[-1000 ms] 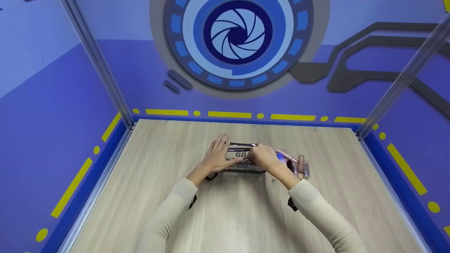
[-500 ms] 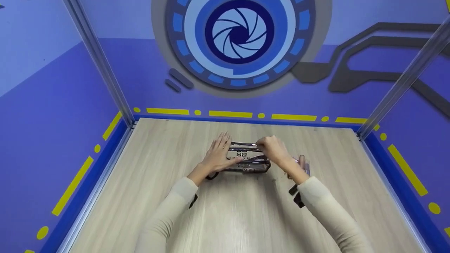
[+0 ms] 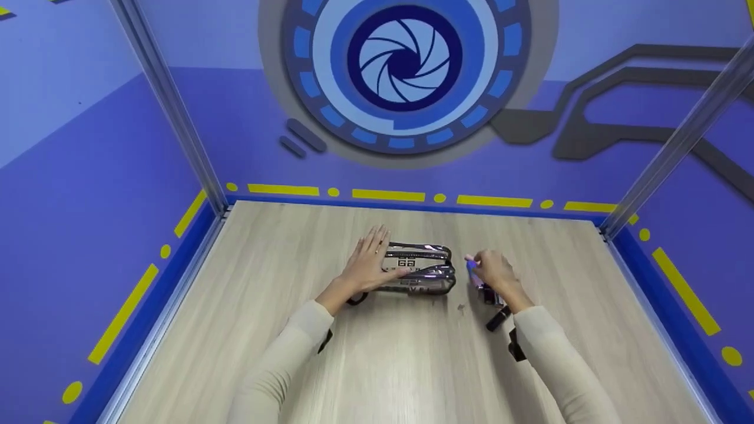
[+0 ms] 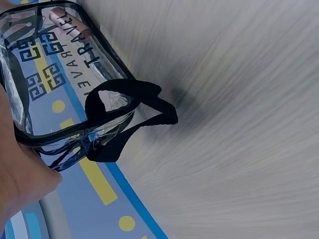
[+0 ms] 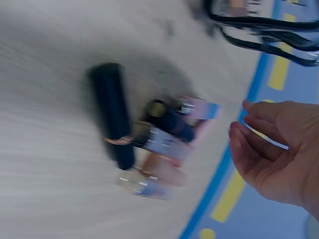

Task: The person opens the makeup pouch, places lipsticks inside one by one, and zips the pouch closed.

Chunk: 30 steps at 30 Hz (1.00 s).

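Note:
A clear cosmetic bag (image 3: 419, 290) with black trim and printed lettering stands mid-table, its top unzipped. My left hand (image 3: 368, 268) rests on its left end, fingers straight along the far rim and thumb stretched over the opening. Within the bag, a rose-coloured tube (image 4: 70, 24) shows through the plastic in the left wrist view. My right hand (image 3: 496, 271) hovers at a cluster of makeup tubes right of the bag. Its fingers (image 5: 244, 152) are loosely bent and hold nothing. A black tube (image 5: 112, 114) lies nearest me in that cluster.
Beside the black tube lie a shorter dark tube (image 5: 169, 122), a pinkish tube (image 5: 162, 169) and a clear-ended tube (image 5: 144, 184), blurred. A black strap loop (image 4: 132, 119) sticks out from the bag's left end. Blue panels (image 3: 377, 129) wall the table in.
My right hand has drawn away from the bag's right rim and moved right to the makeup tubes, uncovering that end of the bag. My left hand has stayed on the bag.

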{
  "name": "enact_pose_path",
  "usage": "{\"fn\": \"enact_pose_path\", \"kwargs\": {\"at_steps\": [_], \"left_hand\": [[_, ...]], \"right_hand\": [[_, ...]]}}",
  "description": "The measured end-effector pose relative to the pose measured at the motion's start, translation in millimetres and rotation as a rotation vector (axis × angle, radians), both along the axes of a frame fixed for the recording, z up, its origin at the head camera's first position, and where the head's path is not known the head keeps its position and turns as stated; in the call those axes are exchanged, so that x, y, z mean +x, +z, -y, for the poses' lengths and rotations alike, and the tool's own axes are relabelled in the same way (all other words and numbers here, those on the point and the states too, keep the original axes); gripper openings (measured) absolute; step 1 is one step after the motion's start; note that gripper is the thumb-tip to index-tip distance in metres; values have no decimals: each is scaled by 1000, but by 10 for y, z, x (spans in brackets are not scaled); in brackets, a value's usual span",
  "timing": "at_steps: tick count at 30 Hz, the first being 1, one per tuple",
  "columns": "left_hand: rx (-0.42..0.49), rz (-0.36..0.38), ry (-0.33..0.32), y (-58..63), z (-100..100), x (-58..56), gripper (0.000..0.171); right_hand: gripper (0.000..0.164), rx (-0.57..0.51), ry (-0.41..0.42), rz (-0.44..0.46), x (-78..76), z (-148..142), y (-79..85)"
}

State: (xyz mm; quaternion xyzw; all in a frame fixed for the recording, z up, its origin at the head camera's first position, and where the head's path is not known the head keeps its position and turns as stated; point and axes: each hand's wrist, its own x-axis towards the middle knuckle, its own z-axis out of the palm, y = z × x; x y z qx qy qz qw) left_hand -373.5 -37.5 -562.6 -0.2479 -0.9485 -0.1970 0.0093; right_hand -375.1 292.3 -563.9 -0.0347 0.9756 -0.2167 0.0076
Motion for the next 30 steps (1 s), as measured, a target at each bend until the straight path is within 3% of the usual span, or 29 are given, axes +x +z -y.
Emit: {"fn": "enact_pose_path", "kwargs": {"at_steps": [5,11,18,23,30], "left_hand": [[-6,1,-1,14,-15,-5,111],[-13,0,2,5,-11,6,108],[-13,-6,4,8,-4,35,106],[-16,8,14,19,-7,31,107],[-19,28,10,-4,1,-18,110]], "right_hand": [[27,102,-51,-42,38,-3,-185],[32,207,-50,-113,83,43,-351],[28,269,-70,-160,105,66,-451],[30,212,-85,-116,84,74,-399],[42,34,-120,-136,85,148,-131]]}}
